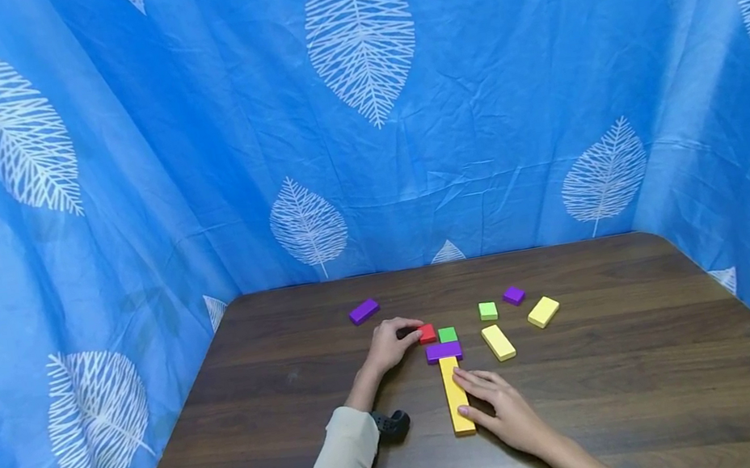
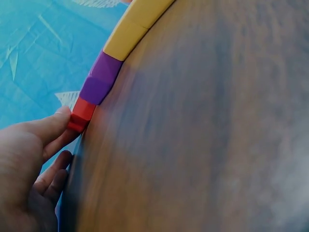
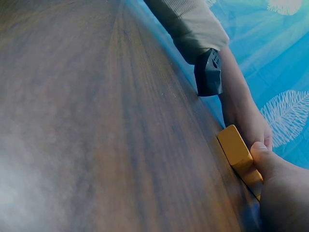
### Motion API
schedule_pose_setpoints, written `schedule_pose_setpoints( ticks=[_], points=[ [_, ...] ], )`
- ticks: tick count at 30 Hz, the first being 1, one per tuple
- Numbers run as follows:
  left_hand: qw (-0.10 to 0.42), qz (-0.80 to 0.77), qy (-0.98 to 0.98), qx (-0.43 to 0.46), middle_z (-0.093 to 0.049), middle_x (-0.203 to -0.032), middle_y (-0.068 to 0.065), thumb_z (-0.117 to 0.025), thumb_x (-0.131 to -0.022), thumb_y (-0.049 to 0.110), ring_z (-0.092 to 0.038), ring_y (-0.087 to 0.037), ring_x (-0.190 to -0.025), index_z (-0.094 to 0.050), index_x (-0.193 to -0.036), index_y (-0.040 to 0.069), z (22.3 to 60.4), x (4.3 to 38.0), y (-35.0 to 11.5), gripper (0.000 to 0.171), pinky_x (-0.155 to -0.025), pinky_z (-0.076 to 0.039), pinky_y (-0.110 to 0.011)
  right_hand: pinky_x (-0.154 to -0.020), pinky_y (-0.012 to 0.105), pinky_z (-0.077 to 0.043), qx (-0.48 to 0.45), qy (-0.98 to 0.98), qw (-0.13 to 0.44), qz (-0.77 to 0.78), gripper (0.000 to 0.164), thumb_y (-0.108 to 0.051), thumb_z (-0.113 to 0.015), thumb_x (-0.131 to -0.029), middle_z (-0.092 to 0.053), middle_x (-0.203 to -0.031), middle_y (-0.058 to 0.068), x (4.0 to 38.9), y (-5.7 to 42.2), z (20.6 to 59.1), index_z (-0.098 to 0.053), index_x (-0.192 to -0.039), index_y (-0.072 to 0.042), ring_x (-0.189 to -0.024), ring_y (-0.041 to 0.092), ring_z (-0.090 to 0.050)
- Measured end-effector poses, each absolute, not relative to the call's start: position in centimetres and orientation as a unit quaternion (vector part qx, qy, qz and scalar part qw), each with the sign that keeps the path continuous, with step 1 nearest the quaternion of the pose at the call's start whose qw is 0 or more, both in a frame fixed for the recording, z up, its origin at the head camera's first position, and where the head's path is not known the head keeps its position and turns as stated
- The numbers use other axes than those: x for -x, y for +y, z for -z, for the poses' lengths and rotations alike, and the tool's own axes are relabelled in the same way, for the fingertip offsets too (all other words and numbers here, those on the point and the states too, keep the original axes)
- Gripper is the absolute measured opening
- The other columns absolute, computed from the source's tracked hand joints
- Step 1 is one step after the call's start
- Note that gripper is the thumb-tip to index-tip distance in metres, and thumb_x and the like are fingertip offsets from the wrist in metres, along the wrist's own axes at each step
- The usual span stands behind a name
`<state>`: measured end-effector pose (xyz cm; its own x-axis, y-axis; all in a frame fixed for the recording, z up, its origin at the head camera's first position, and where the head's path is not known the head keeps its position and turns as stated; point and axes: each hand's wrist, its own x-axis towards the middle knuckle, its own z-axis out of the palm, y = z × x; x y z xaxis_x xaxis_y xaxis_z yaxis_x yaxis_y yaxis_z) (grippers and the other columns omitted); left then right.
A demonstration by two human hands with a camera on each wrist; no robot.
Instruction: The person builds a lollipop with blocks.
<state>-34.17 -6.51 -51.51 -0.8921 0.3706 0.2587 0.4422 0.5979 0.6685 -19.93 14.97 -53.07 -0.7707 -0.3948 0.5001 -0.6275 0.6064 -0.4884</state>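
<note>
My left hand (image 1: 389, 345) pinches a small red block (image 1: 428, 334) between thumb and fingertips. The block stands at the far left end of a purple block (image 1: 444, 351); in the left wrist view, the red block (image 2: 83, 114) appears right against it. Beside the red one, a green block (image 1: 447, 334) sits behind the purple piece. From the purple block's near side runs a long orange-yellow bar (image 1: 458, 405), with a seam across it in the left wrist view. My right hand (image 1: 509, 409) rests its thumb and extended fingertips along the bar's right side.
Behind and right lie a light green block (image 1: 488, 311), a small purple block (image 1: 513, 295) and two pale yellow blocks, one upper (image 1: 544, 312), one lower (image 1: 499, 343). Another purple block (image 1: 364, 312) lies back left. Blue leaf-patterned cloth (image 1: 386, 208) surrounds the wooden table (image 1: 260, 391).
</note>
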Motion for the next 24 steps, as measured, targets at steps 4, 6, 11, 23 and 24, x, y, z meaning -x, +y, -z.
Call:
schedule_pose_setpoints(
  ticks=[4,6,11,23,24],
  points=[
    [0.035,0.392,-0.887,0.240,-0.067,-0.107,0.000,-0.062,-0.089,0.025,-0.057,-0.017,-0.108,-0.070,-0.108,0.014,51.51,34.16,-6.42,0.023,-0.095,-0.040,-0.039,-0.091,0.050,-0.040,-0.290,-0.879,0.171,-0.338,0.048,-0.030,-0.064,-0.087,-0.051,-0.133,0.004,19.91,15.00,53.03,-0.055,-0.129,-0.007,-0.118,0.028,-0.048],
    [0.034,0.397,-0.884,0.247,-0.067,-0.107,-0.001,-0.062,-0.089,0.024,-0.057,-0.017,-0.108,-0.070,-0.108,0.013,51.52,34.11,-6.42,0.023,-0.095,-0.040,-0.040,-0.091,0.050,-0.040,-0.289,-0.880,0.170,-0.337,0.048,-0.030,-0.064,-0.087,-0.051,-0.133,0.004,19.89,15.01,53.02,-0.055,-0.129,-0.007,-0.118,0.028,-0.048],
    [0.030,0.396,-0.883,0.250,-0.067,-0.106,0.002,-0.063,-0.088,0.026,-0.056,-0.017,-0.108,-0.071,-0.108,0.016,51.50,34.02,-6.45,0.023,-0.098,-0.035,-0.044,-0.091,0.049,-0.040,-0.290,-0.880,0.173,-0.334,0.048,-0.030,-0.064,-0.087,-0.051,-0.133,0.004,19.92,15.03,53.05,-0.056,-0.128,-0.007,-0.117,0.027,-0.048],
    [0.031,0.390,-0.883,0.258,-0.068,-0.105,0.003,-0.064,-0.088,0.027,-0.058,-0.014,-0.105,-0.071,-0.107,0.017,51.78,34.01,-6.48,0.023,-0.094,-0.040,-0.038,-0.091,0.049,-0.041,-0.288,-0.881,0.171,-0.336,0.048,-0.031,-0.064,-0.087,-0.051,-0.133,0.003,19.85,14.98,53.03,-0.056,-0.128,-0.007,-0.118,0.026,-0.048],
    [0.030,0.389,-0.884,0.256,-0.067,-0.105,0.004,-0.064,-0.088,0.027,-0.057,-0.014,-0.106,-0.071,-0.107,0.017,51.80,33.99,-6.50,0.023,-0.095,-0.040,-0.039,-0.091,0.049,-0.041,-0.287,-0.881,0.170,-0.336,0.048,-0.031,-0.064,-0.087,-0.051,-0.133,0.003,19.82,14.97,53.03,-0.056,-0.128,-0.007,-0.118,0.025,-0.048]
  ],
)
